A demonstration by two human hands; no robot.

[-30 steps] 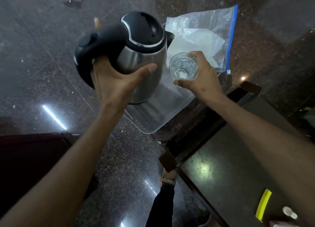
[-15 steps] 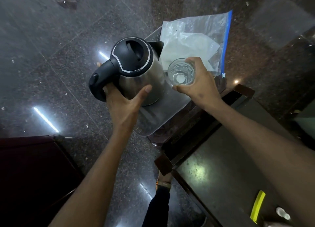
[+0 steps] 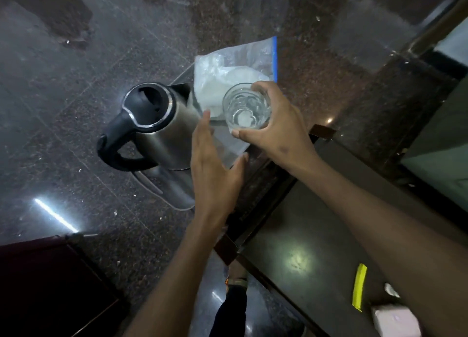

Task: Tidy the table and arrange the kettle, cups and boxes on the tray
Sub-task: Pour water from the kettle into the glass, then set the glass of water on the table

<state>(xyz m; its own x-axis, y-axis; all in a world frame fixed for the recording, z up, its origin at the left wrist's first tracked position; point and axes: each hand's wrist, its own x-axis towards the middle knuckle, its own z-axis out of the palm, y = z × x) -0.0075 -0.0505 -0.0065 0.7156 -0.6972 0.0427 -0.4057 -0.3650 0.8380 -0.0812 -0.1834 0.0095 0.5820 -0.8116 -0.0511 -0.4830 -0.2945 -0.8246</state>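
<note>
Kettle [image 3: 162, 131] upright on tray [image 3: 177, 197], left hand [image 3: 215, 169] spread empty beside it, right hand [image 3: 276, 129] clasped around glass [image 3: 245, 108].

No readable text, label, brand or number anywhere. Blank to the eye: the steel side and black lid of the kettle [image 3: 162, 131], the clear glass [image 3: 247, 107], the zip bag [image 3: 235, 65] with its blue strip. Too small and blurred to read, if printed at all: the yellow strip [image 3: 359, 287] and the pale box [image 3: 395, 320] at the table's near corner.
</note>
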